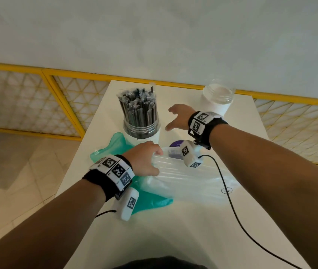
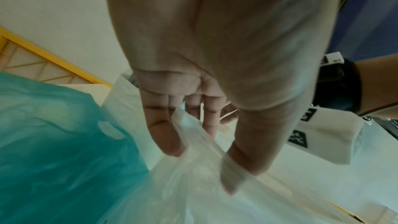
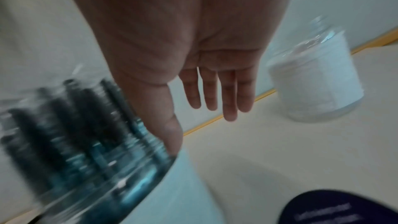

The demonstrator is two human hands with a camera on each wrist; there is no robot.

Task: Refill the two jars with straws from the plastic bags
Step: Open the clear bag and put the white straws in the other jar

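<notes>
Here one jar point(image 1: 141, 121) brims with black straws point(image 1: 138, 105); left hand point(image 1: 144, 160) pinches the clear bag point(image 1: 189, 181), right hand point(image 1: 179, 118) spread, holding nothing.

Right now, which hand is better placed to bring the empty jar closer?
Right. The right hand is open, holds nothing and reaches between the jars, nearest the empty jar. The left hand is busy gripping the clear bag.

head view downward, wrist views close, sharing table point(image 1: 173, 220)
</notes>
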